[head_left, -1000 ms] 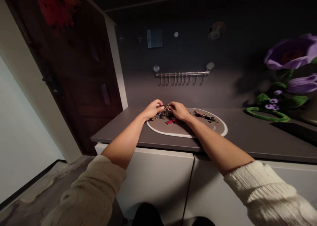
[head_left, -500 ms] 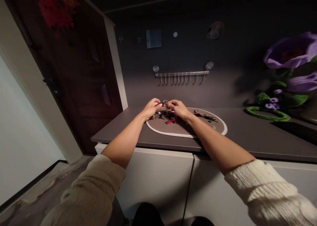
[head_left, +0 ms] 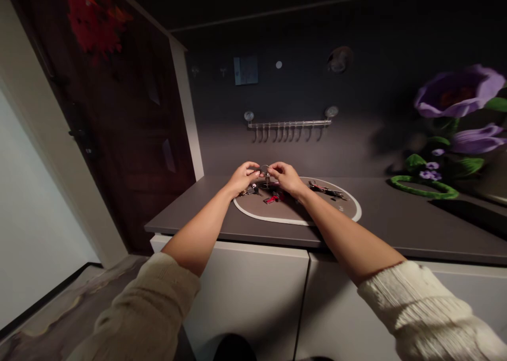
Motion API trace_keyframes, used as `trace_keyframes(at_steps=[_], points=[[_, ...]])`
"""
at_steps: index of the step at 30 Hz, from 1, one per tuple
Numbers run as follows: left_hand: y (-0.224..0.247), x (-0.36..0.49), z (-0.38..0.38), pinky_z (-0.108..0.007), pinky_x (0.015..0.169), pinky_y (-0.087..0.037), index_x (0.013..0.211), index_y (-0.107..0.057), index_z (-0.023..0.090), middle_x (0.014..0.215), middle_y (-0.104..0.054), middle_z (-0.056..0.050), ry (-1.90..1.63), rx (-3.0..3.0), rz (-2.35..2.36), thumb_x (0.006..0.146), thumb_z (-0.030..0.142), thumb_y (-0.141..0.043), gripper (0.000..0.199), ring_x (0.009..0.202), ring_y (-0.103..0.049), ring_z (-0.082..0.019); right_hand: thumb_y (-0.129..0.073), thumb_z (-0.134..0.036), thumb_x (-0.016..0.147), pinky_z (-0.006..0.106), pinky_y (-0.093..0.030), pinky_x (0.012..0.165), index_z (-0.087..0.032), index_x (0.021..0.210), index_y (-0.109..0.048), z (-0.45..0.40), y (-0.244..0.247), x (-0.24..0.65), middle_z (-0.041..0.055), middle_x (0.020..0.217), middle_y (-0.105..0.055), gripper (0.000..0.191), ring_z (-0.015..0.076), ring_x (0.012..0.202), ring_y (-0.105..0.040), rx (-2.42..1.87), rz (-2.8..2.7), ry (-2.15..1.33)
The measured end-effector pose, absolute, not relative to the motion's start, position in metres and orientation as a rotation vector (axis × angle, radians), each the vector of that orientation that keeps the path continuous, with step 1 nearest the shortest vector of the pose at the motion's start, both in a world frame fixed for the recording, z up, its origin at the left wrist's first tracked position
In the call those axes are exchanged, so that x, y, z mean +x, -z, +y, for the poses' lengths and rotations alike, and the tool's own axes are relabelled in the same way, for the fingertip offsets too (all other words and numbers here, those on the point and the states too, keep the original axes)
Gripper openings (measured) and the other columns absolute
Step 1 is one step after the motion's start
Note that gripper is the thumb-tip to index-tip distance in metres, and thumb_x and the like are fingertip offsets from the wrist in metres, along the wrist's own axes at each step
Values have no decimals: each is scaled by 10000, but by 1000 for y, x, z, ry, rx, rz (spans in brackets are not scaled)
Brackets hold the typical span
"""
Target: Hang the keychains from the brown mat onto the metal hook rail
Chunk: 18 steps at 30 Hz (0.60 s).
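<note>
My left hand point(head_left: 242, 179) and my right hand point(head_left: 287, 177) meet above an oval mat point(head_left: 297, 222) with a white rim. Between their fingertips a round metal key ring point(head_left: 264, 167) stands up, with keys point(head_left: 267, 180) hanging from it. The right thumb and index finger pinch the ring's right side. On the left, thumb and forefinger close on the ring's other side, though the exact contact is too small to see. Below the hands lie a red key fob or tag point(head_left: 271, 199) and, at the left, a small bunch of keys point(head_left: 249, 190).
More keys point(head_left: 327, 190) lie on the mat's right part. A clear rail with several hooks point(head_left: 291, 124) is fixed to the wall behind. Purple artificial flowers point(head_left: 459, 94) and a green ring point(head_left: 423, 188) stand at the right. A dark door point(head_left: 130, 129) is on the left.
The view has tilted up slightly, so everything sits a little lower. The left fingers have loosened somewhat around the key ring. Both hands stay over the mat.
</note>
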<state>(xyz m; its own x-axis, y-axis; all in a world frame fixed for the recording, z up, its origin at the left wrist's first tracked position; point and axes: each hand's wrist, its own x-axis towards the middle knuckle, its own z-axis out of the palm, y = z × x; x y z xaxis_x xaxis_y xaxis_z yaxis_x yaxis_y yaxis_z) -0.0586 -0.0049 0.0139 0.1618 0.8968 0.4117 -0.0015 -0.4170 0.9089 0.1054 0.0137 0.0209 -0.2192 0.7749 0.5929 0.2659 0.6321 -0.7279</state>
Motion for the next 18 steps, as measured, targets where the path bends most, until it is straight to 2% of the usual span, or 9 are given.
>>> trace_keyframes(at_steps=[4, 9, 14, 18], points=[[-15, -56, -8, -214, 611, -436, 905, -504, 146, 734, -650, -30, -1316, 1614, 921, 706, 236, -619, 247, 628, -594, -98, -520, -324, 716, 248, -372, 674, -150, 761, -557, 13, -21, 106, 10, 728, -565, 184, 112, 670, -477, -842, -1751, -503], [-17, -52, -12, -220, 615, -435, 897, -534, 140, 726, -641, -26, -1309, 1657, 974, 679, 259, -636, 268, 621, -577, -92, -466, -335, 751, 251, -380, 671, -157, 779, -524, 15, -20, 107, 12, 733, -546, 189, 120, 687, -479, -846, -1766, -489], [-18, -49, -12, -221, 682, -426, 810, -572, 130, 755, -628, -35, -1419, 1757, 995, 692, 236, -594, 160, 692, -566, -99, -436, -349, 770, 253, -392, 664, -170, 782, -504, 18, -18, 108, 9, 728, -539, 191, 121, 678, -480, -807, -1798, -431], [-16, -52, -5, -223, 657, -410, 761, -573, 142, 696, -604, -23, -1585, 1807, 1071, 750, 308, -505, 180, 660, -546, -107, -434, -338, 766, 260, -405, 665, -172, 769, -511, 23, -20, 106, 11, 725, -545, 183, 124, 676, -493, -816, -1758, -413]])
